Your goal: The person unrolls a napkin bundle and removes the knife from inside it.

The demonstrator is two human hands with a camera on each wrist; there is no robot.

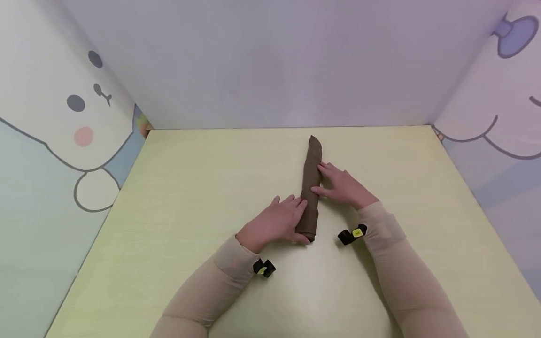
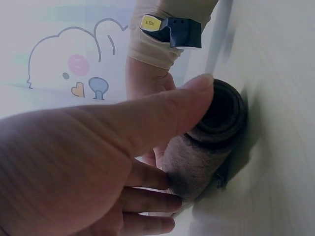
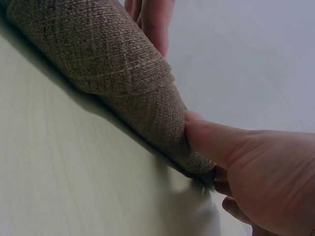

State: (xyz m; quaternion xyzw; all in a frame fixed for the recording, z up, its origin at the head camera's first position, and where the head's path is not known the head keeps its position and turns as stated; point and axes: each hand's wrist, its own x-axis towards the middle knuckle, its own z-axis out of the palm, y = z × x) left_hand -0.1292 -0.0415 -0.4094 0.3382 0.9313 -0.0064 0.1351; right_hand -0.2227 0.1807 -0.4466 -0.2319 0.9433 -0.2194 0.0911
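A tight roll of brown woven cloth (image 1: 312, 180) lies lengthwise on the table, its far end tapered and bent. My left hand (image 1: 279, 220) rests against its near part, fingers fairly straight along the left flank. In the left wrist view the left thumb (image 2: 167, 110) touches the rim of the roll's open end, where dark coiled layers show. Farther along, my right hand (image 1: 340, 185) holds the roll from the right. The right wrist view has the right thumb (image 3: 211, 137) pressed on the weave, with the other fingers partly hidden behind and below.
The pale yellow-green tabletop (image 1: 190, 164) meets a plain whitish wall (image 1: 270, 61) at the back. Side panels with cartoon animals (image 1: 76, 136) stand left and right. Each sleeved wrist carries a small black camera (image 1: 352, 234).
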